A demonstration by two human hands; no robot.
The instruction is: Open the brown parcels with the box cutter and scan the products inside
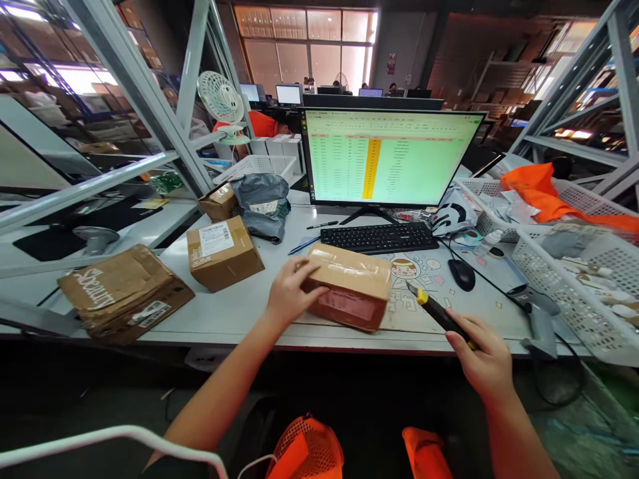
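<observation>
My left hand [294, 291] grips the left end of a brown cardboard box [354, 269], thumb on its front side and fingers over the top. The box rests tilted near the table's front edge, in front of the keyboard, with clear tape on its top and a reddish label on its front. To its right, my right hand [482, 349] is closed around the handle of a black and yellow utility knife [442, 316]. The knife's blade is out and points up and left toward the box, apart from it.
A monitor [389, 159] stands behind the keyboard [379, 237]. More cardboard boxes [224, 253] and a grey plastic bag [262, 203] lie on the left. At the right are a mouse [462, 274], a barcode scanner [542, 319] and white plastic baskets [574, 299]. Metal frame posts flank the table.
</observation>
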